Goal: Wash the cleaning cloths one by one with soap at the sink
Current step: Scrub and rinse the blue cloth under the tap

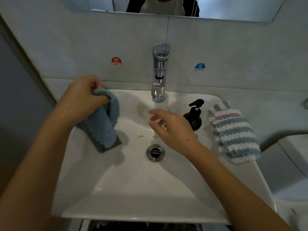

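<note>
My left hand (pixel 83 100) grips a folded blue-and-grey cloth (pixel 103 125) by its top, and the cloth hangs over the left side of the white sink (pixel 133 184). My right hand (pixel 170 127) hovers over the basin under the chrome tap (pixel 159 74), fingers relaxed and spread, holding nothing. Water seems to run from the spout onto the fingers. A black soap pump bottle (pixel 194 114) stands on the sink's right rim, just right of my right hand. A striped blue, white and pink cloth (pixel 233 132) lies on the rim further right.
The drain (pixel 155 152) sits in the middle of the basin with small orange scraps near it. Red hot and blue cold stickers mark the tiled wall behind the tap. A mirror hangs above. A grey counter runs along the right.
</note>
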Action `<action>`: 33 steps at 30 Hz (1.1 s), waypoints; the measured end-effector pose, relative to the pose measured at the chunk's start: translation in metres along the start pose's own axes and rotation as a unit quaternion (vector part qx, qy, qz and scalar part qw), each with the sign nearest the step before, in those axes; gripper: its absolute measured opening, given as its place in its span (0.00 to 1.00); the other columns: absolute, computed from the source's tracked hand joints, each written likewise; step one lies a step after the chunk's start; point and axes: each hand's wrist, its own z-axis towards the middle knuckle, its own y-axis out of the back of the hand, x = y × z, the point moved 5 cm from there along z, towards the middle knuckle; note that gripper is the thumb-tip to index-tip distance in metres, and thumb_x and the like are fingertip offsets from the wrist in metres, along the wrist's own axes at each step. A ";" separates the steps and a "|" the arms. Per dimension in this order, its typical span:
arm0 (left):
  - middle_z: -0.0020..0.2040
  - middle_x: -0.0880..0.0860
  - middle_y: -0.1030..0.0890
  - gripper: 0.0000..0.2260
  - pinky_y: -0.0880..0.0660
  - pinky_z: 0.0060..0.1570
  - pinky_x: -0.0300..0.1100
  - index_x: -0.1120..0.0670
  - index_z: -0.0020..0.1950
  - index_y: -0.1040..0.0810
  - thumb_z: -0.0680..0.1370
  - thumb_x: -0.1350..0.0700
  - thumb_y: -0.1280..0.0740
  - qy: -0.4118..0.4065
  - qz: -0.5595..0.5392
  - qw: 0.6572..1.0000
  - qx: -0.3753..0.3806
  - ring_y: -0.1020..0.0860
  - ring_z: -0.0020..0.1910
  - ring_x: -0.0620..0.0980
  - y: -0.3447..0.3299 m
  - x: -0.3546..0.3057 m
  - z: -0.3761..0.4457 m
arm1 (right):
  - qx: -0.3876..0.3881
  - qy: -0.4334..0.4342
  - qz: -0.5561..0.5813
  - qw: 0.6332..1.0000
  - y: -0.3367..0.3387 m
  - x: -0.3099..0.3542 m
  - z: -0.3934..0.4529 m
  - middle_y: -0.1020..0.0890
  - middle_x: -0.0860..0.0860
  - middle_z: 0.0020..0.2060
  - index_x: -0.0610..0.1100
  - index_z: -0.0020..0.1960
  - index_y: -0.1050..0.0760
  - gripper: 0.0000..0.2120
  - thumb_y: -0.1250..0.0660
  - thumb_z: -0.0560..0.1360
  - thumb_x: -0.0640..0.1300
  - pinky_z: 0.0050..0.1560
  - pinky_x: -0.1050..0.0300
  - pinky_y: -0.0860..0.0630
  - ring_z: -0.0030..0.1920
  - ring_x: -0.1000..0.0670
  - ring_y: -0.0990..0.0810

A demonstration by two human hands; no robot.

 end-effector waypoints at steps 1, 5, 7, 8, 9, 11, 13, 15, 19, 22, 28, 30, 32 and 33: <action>0.33 0.53 0.25 0.12 0.32 0.33 0.38 0.51 0.38 0.29 0.73 0.65 0.30 0.001 -0.004 0.999 0.050 0.29 0.33 0.48 -0.012 -0.009 0.002 | -0.018 -0.011 0.028 0.999 0.003 0.000 0.001 0.19 0.56 0.55 0.50 0.70 0.29 0.20 0.35 0.79 0.52 0.51 0.55 0.22 0.47 0.60 0.23; 0.41 0.52 0.19 0.08 0.25 0.38 0.36 0.49 0.46 0.22 0.72 0.61 0.27 0.018 -0.016 0.976 0.218 0.21 0.41 0.47 -0.070 -0.023 -0.001 | -0.017 -0.056 0.123 0.991 0.003 -0.002 0.001 0.23 0.57 0.59 0.51 0.73 0.33 0.27 0.32 0.76 0.55 0.55 0.57 0.24 0.54 0.58 0.24; 0.43 0.53 0.18 0.06 0.25 0.39 0.31 0.54 0.47 0.20 0.73 0.63 0.28 0.022 -0.073 0.963 0.260 0.21 0.39 0.42 -0.091 -0.024 -0.007 | 0.007 -0.062 0.117 0.991 -0.003 -0.004 0.002 0.22 0.55 0.60 0.50 0.70 0.30 0.25 0.31 0.76 0.53 0.58 0.55 0.24 0.56 0.56 0.23; 0.43 0.54 0.18 0.05 0.25 0.40 0.32 0.56 0.47 0.20 0.73 0.62 0.28 0.025 -0.095 0.957 0.274 0.21 0.38 0.40 -0.098 -0.024 -0.010 | 0.014 -0.063 0.111 0.992 -0.006 -0.006 0.002 0.20 0.54 0.58 0.50 0.68 0.28 0.22 0.30 0.76 0.52 0.58 0.52 0.23 0.56 0.55 0.22; 0.43 0.56 0.18 0.03 0.24 0.42 0.35 0.58 0.46 0.19 0.74 0.62 0.28 0.029 -0.111 0.953 0.279 0.21 0.38 0.41 -0.102 -0.022 -0.011 | 0.015 -0.071 0.111 0.991 -0.008 -0.009 0.003 0.19 0.53 0.55 0.49 0.65 0.27 0.20 0.30 0.76 0.50 0.56 0.49 0.22 0.54 0.53 0.21; 0.40 0.56 0.18 0.03 0.24 0.44 0.42 0.59 0.45 0.19 0.74 0.60 0.28 0.039 -0.128 0.951 0.279 0.20 0.38 0.45 -0.105 -0.016 -0.012 | 0.012 -0.096 0.130 0.987 -0.011 -0.013 0.004 0.18 0.51 0.50 0.49 0.60 0.24 0.13 0.31 0.76 0.44 0.53 0.45 0.21 0.51 0.50 0.19; 0.40 0.55 0.16 0.05 0.22 0.44 0.42 0.59 0.45 0.17 0.73 0.59 0.27 0.046 -0.147 0.943 0.296 0.18 0.40 0.48 -0.105 -0.012 -0.014 | 0.015 -0.115 0.172 0.978 -0.011 -0.016 0.006 0.17 0.51 0.46 0.49 0.53 0.22 0.08 0.32 0.76 0.39 0.52 0.44 0.21 0.49 0.49 0.18; 0.42 0.54 0.15 0.08 0.21 0.44 0.39 0.58 0.46 0.16 0.71 0.55 0.26 0.050 -0.180 0.929 0.320 0.17 0.42 0.48 -0.103 -0.010 -0.017 | 0.021 -0.135 0.233 0.963 -0.009 -0.016 0.007 0.18 0.53 0.41 0.50 0.45 0.23 0.09 0.33 0.76 0.36 0.51 0.48 0.19 0.46 0.51 0.18; 0.42 0.56 0.16 0.15 0.22 0.42 0.39 0.59 0.46 0.16 0.67 0.49 0.24 0.042 -0.176 0.922 0.342 0.18 0.40 0.46 -0.099 -0.006 -0.018 | -0.015 -0.190 0.336 0.922 -0.001 -0.021 0.007 0.20 0.53 0.37 0.49 0.39 0.22 0.13 0.35 0.75 0.32 0.42 0.64 0.25 0.40 0.57 0.22; 0.37 0.55 0.17 0.15 0.24 0.36 0.36 0.61 0.44 0.17 0.67 0.50 0.27 0.028 -0.176 0.925 0.336 0.20 0.37 0.46 -0.096 -0.007 -0.018 | -0.067 -0.234 0.399 0.884 0.005 -0.028 0.005 0.20 0.53 0.33 0.46 0.37 0.21 0.14 0.36 0.75 0.32 0.35 0.67 0.26 0.36 0.57 0.22; 0.54 0.53 0.16 0.18 0.20 0.46 0.39 0.53 0.54 0.17 0.67 0.49 0.25 0.035 -0.405 0.869 0.281 0.18 0.52 0.50 -0.095 -0.016 -0.019 | -0.039 -0.248 0.477 0.842 0.000 -0.026 0.004 0.21 0.54 0.32 0.44 0.39 0.21 0.11 0.38 0.75 0.33 0.35 0.65 0.28 0.35 0.57 0.23; 0.56 0.53 0.16 0.17 0.20 0.47 0.41 0.52 0.52 0.15 0.65 0.48 0.22 0.032 -0.431 0.853 0.291 0.18 0.52 0.51 -0.100 -0.019 -0.022 | -0.040 -0.248 0.458 0.853 -0.002 -0.026 0.005 0.20 0.53 0.35 0.45 0.40 0.22 0.10 0.37 0.75 0.34 0.39 0.64 0.28 0.38 0.56 0.23; 0.52 0.51 0.16 0.14 0.20 0.46 0.41 0.57 0.52 0.17 0.69 0.54 0.23 0.034 -0.426 0.853 0.299 0.18 0.50 0.49 -0.107 -0.019 -0.024 | -0.047 -0.243 0.434 0.866 -0.003 -0.027 0.005 0.19 0.53 0.39 0.47 0.43 0.22 0.10 0.35 0.76 0.33 0.43 0.64 0.26 0.43 0.56 0.21; 0.49 0.51 0.16 0.13 0.20 0.45 0.40 0.59 0.52 0.19 0.70 0.57 0.26 0.038 -0.419 0.856 0.300 0.18 0.47 0.48 -0.109 -0.019 -0.025 | -0.051 -0.241 0.423 0.872 -0.002 -0.027 0.005 0.18 0.54 0.41 0.47 0.44 0.21 0.11 0.35 0.76 0.33 0.45 0.66 0.25 0.44 0.57 0.21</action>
